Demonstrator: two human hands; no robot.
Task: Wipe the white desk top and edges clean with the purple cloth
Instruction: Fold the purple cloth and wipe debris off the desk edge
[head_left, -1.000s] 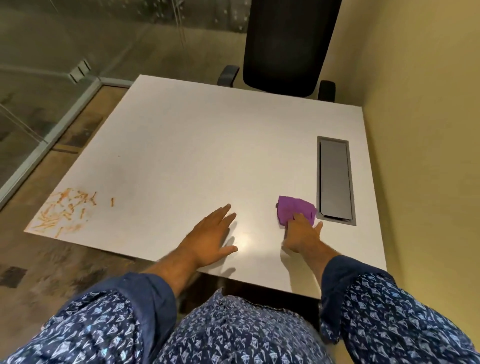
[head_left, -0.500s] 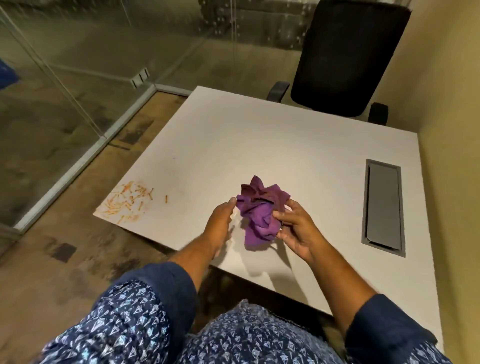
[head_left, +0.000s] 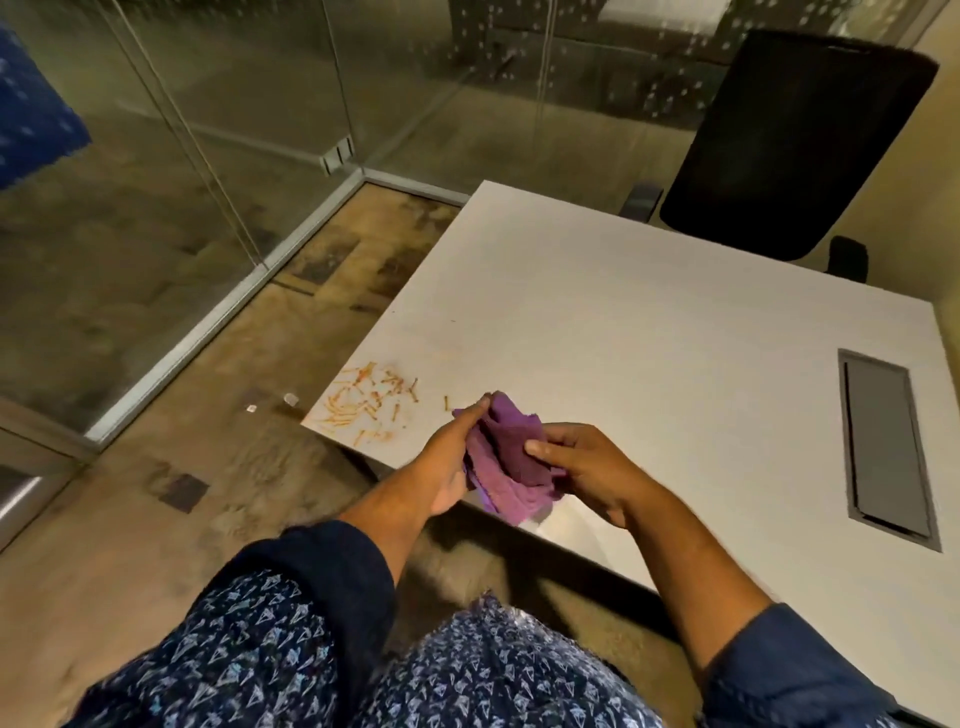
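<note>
Head view, the only 1. Purple cloth (head_left: 511, 467) bunched and lifted off the surface, held between both hands above the near edge of the white desk (head_left: 649, 353). Left hand (head_left: 449, 462) flat against the cloth's left side, fingers extended along it, index fingertip at the cloth's top corner. Right hand (head_left: 587, 470) on the cloth's right side, fingers curled over the folds, thumb pressing on the front of the fabric; a firm grasp. Loose lower folds of the cloth hang below both hands, over the desk's near edge.

Orange crumbs (head_left: 371, 405) scattered on the desk's near left corner, just beside the left hand's fingertips, to their left; the cloth is not touching them. 1 stray crumb lies closer, near the cloth's top.

Grey cable hatch (head_left: 883, 447) set in the desk at right, well apart from the hands. Black office chair (head_left: 789, 145) at the far side of the desk. Glass partition (head_left: 208, 156) to the left. Patterned blue sleeves at the bottom of the view.
</note>
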